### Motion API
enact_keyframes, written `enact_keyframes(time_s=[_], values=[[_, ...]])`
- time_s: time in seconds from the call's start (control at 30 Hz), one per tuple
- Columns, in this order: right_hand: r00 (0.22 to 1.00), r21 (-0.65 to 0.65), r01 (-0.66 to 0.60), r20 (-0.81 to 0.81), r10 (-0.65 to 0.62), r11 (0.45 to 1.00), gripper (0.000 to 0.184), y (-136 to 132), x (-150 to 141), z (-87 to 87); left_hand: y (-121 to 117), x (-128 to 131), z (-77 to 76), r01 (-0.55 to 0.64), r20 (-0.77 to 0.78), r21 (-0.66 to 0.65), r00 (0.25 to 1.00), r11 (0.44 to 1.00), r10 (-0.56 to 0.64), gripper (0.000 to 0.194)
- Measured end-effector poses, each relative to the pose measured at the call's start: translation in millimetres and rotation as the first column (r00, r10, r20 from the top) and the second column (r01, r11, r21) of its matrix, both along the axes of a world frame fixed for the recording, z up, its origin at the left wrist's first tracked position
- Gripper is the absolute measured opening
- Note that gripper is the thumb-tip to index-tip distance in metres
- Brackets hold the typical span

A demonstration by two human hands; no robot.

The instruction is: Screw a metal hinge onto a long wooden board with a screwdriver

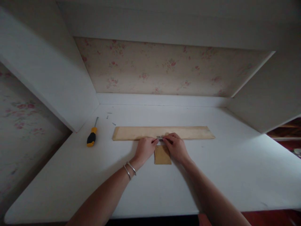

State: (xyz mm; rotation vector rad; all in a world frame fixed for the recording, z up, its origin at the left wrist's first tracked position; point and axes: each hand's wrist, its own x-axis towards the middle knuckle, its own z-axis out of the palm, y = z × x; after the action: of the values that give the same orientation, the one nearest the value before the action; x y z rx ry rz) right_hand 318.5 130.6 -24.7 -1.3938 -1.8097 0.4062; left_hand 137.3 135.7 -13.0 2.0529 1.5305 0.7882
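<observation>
Head camera footage was all I had to go by, and it looked down on a white tabletop that filled the lower half of the frame. Near the centre I could see a small metal piece with holes in it, at the front edge of a long, pale wooden board. The left hand pinched the metal piece at its left end between thumb and fingertips, and the right hand pinched it at its right end. Both hands had their remaining fingers curled in, and from my end I could not tell whether the metal piece lay flat on the board or was held just clear of it.

The board ran crosswise through the middle of the frame, its ends reaching well out past both hands. Just below the metal piece, between the two wrists, a small wooden square lay on the tabletop, apart from the board. I made out two silvery bangles around the left wrist.

Left of centre, a screwdriver with a yellow and black handle lay with its shaft pointing up the frame. Between it and the board's left end, a little higher up, I picked out a few thin, dark bits, too small for me to identify. Flowered wallpaper covered the wall behind, framed by pale panels at the left, top and right.
</observation>
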Motion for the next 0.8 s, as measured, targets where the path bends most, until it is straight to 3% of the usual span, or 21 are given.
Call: enact_keyframes(time_s=[0.8], values=[[0.999,0.028,-0.024,0.041,0.023,0.999,0.02,-3.1,-3.0,-1.4,-1.2,-1.5,-4.2,0.004,0.029,-0.004,1.0,1.0,-0.004,0.031]])
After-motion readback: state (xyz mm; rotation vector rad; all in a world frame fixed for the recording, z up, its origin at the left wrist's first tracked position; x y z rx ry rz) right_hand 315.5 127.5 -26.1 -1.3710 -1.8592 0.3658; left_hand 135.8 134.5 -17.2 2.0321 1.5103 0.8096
